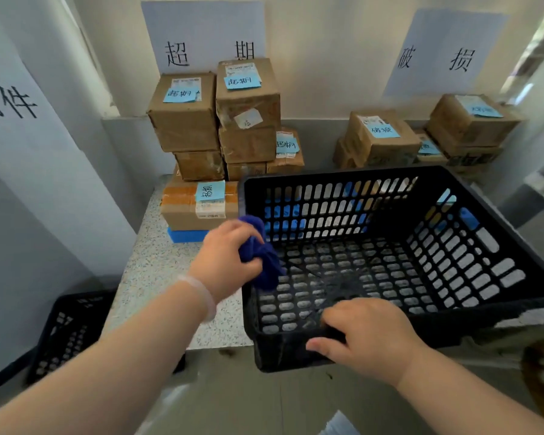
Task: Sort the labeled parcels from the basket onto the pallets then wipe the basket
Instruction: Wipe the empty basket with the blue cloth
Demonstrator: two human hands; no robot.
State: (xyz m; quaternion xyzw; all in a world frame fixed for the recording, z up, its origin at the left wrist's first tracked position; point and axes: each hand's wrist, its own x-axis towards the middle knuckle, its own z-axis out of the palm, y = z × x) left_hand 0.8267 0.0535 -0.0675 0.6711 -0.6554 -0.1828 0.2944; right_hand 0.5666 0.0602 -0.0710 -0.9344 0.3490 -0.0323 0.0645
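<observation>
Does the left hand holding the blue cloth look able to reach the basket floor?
Probably yes: the left hand holds the blue cloth at the left wall of the black basket, nothing lies inside it, and the right hand grips only the near rim.

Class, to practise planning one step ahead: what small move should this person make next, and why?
Probably lower the left hand so the blue cloth it grips meets the basket floor and begin wiping. The basket looks empty, the cloth hangs over its left wall, and the right hand grips the near rim, steadying it.
</observation>
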